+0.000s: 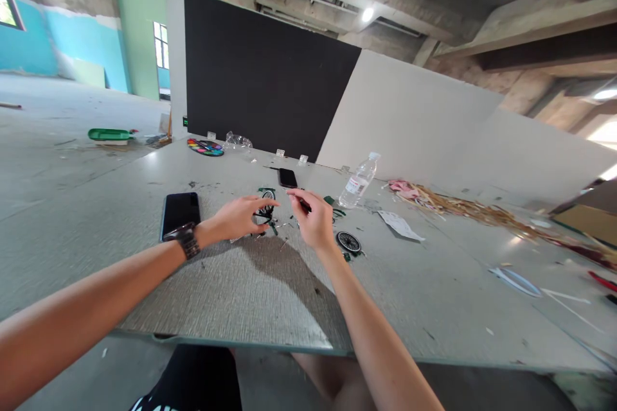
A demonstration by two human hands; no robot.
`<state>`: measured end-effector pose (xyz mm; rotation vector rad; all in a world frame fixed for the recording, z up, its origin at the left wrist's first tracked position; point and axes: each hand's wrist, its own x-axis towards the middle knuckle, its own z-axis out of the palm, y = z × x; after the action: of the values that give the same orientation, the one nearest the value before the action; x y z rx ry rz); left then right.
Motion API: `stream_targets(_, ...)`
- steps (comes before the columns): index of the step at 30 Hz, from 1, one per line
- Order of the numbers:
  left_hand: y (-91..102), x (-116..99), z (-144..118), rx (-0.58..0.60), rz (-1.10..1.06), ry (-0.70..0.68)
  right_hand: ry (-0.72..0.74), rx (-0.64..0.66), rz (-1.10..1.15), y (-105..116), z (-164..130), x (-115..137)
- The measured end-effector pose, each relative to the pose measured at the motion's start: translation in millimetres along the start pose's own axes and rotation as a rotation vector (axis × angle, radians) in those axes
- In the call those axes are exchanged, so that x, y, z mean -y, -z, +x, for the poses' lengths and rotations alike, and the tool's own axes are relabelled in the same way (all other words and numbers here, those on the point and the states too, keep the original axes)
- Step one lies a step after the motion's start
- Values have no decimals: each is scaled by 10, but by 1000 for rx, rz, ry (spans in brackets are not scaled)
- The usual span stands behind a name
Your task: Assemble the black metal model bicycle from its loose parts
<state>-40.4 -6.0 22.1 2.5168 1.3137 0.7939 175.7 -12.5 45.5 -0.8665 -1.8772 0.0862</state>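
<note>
Both hands over desk [241, 295]: left hand [238, 218] pinched on small wheel part [267, 205], right hand [315, 218] gripping dark tool [303, 203]. Risk: tiny pieces beside wheel part likely scattered by a slip.

Grey table [270, 295], black phone [180, 213], multicoloured paint palette [205, 147].

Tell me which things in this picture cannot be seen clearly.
- Head view: small black wheel part, partly covered by the left hand.
- Dark tool tip in the right hand, too small to identify.
- Water bottle label, too small to read.
</note>
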Motion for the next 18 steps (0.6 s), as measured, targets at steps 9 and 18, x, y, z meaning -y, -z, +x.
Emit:
stream_targets(9,-43,-52,-50,-57,268,-7,13,97,-10,-15,11,5)
stream_targets(18,64,-16,-82,-216,596,-192,-5,271,-56,-63,-19,-108)
